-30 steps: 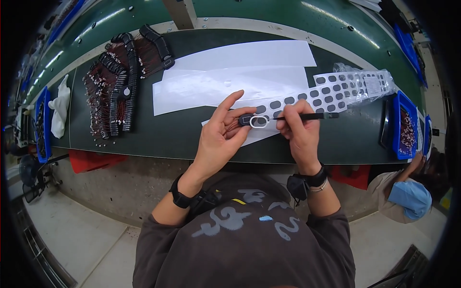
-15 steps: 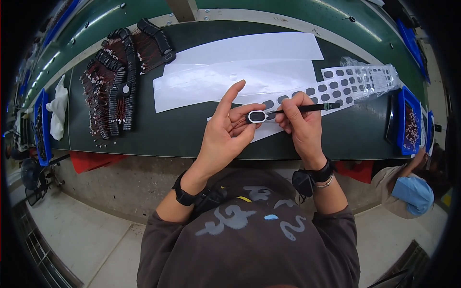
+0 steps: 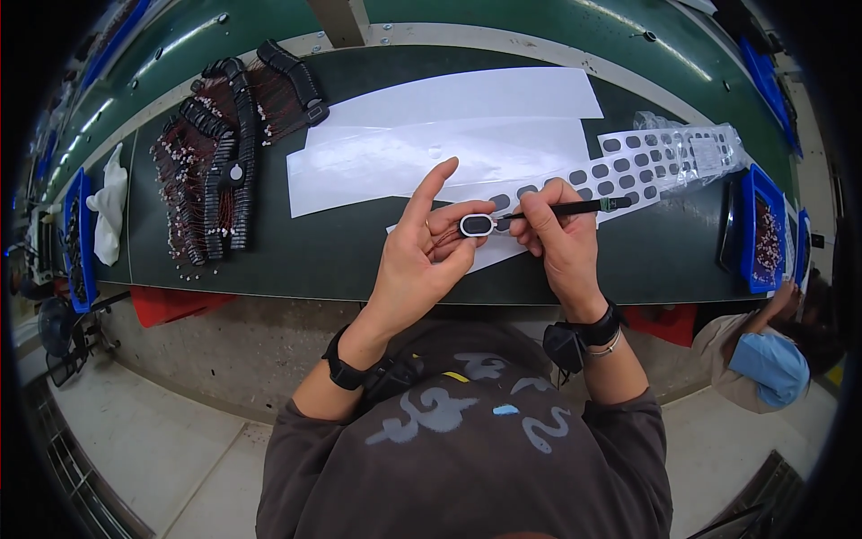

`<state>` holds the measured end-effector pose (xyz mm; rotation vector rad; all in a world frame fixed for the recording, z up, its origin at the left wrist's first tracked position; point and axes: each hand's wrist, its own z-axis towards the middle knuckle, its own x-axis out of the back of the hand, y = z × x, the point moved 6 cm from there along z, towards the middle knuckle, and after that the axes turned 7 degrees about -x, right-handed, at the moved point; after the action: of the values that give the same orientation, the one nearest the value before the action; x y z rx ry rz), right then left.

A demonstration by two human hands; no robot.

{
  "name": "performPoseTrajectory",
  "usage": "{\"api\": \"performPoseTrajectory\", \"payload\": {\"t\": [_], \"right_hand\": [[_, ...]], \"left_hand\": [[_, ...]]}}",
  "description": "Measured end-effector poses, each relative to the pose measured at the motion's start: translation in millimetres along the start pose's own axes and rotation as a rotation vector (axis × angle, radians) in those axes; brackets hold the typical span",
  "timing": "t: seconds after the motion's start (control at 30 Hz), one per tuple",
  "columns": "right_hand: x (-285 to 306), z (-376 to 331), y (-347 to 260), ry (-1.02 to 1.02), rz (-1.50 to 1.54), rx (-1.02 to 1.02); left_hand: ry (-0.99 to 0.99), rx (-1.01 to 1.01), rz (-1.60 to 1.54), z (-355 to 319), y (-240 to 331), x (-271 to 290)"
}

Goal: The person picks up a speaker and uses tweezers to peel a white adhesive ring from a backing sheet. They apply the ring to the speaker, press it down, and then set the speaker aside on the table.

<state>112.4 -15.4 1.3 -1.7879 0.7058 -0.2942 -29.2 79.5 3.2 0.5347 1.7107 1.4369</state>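
Observation:
Between the thumb and fingers of my left hand (image 3: 409, 269) is a small oval speaker (image 3: 477, 225) with a dark centre and a white ring. Thin dark red wires run from it into my palm, and my index finger points up, away from it. My right hand (image 3: 567, 256) pinches black tweezers (image 3: 579, 207), whose tips point left at the speaker's right edge; whether they touch it, or hold anything, I cannot tell. Under both hands lies a white sheet of dark rounded stickers (image 3: 599, 171), partly hidden by my right hand.
Glossy white backing sheets (image 3: 377, 153) cover the middle of the dark green table. Rows of black wired speakers (image 3: 241, 153) lie at the left, by a white cloth (image 3: 109, 211). Clear plastic wrap (image 3: 718, 153) and a blue bin (image 3: 763, 225) are at the right. Another person (image 3: 763, 359) sits at far right.
The speaker and the tweezers have shifted slightly left and down in the picture. Both hands keep their grips, and the rest of the table looks the same.

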Motion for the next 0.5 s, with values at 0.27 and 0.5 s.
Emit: {"api": "performPoseTrajectory", "payload": {"t": [0.27,0.5], "right_hand": [[-0.6,0.0,0.0,0.013,-0.016,0.007],[0.6,-0.1,1.2,0.015,-0.022,0.009]], "left_hand": [[0.013,-0.014,0.009,-0.1,-1.7,0.0],[0.013,-0.004,0.011,-0.4,-2.2,0.8]]}}
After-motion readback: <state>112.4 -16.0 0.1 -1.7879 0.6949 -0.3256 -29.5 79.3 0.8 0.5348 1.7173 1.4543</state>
